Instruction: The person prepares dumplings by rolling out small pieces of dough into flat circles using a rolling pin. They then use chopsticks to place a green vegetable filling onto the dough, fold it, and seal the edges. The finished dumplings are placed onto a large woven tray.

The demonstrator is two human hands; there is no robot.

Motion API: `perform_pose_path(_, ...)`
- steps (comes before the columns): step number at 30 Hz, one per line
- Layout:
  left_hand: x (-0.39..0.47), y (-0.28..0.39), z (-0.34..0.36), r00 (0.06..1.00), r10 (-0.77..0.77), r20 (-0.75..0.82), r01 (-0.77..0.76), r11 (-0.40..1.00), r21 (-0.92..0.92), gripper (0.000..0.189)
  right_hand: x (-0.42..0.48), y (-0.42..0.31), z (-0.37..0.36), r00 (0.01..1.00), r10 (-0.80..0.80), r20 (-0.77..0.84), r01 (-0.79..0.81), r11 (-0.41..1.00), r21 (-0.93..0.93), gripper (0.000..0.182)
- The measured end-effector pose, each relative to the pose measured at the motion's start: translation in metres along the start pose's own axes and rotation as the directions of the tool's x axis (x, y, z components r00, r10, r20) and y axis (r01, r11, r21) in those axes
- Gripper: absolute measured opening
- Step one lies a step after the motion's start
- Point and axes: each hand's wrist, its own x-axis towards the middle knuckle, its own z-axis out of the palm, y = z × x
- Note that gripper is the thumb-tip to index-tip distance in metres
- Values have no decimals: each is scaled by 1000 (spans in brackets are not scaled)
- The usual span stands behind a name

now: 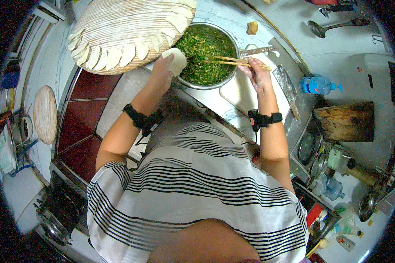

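Note:
My left hand (pixel 163 70) holds a round dough wrapper (pixel 175 62) beside the left rim of a metal bowl (pixel 206 88). Chopped green filling (pixel 200 42) lies in the bowl. With my right hand (pixel 257 73) I grip a pair of wooden chopsticks (pixel 232 61), their tips in the filling. Folded dumplings (pixel 113 58) line the edge of a round ridged board (pixel 118 29) at the upper left. Behind my right hand lies a floury rolling pin (pixel 258 51), by a white board (pixel 242 88).
A floury cleaver (pixel 285 83) lies right of my right wrist. Farther right are a blue pump bottle (pixel 316 85), a wooden block (pixel 347 121) and a sink (pixel 306 144). A brownish lump (pixel 252 28) sits beyond the bowl. A ladle (pixel 319 30) is at the upper right.

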Motion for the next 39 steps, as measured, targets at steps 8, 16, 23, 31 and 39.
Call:
perform_pose_path(8, 11, -25, 37, 865, 282, 415, -500, 409, 763, 33, -34, -45, 35, 971, -237, 39, 239, 933, -268, 15)
perform_pose_path(16, 17, -33, 58, 975, 108, 196, -163, 943, 291, 43, -66, -52, 87, 831, -408, 378, 536, 404, -741, 8)
perform_pose_path(23, 34, -46, 47, 982, 66, 177, -107, 966, 235, 37, -63, -58, 69, 842, -469, 268, 496, 476, -726, 5)
perform_pose_path(31, 51, -52, 45, 960, -142, 242, 220, 915, -338, 35, -52, -33, 51, 946, -323, -30, 306, 918, -253, 11)
perform_pose_path(39, 36, -33, 18, 854, 342, 393, -517, 462, 721, 36, -36, -33, 26, 929, -369, -27, 330, 860, -390, 16)
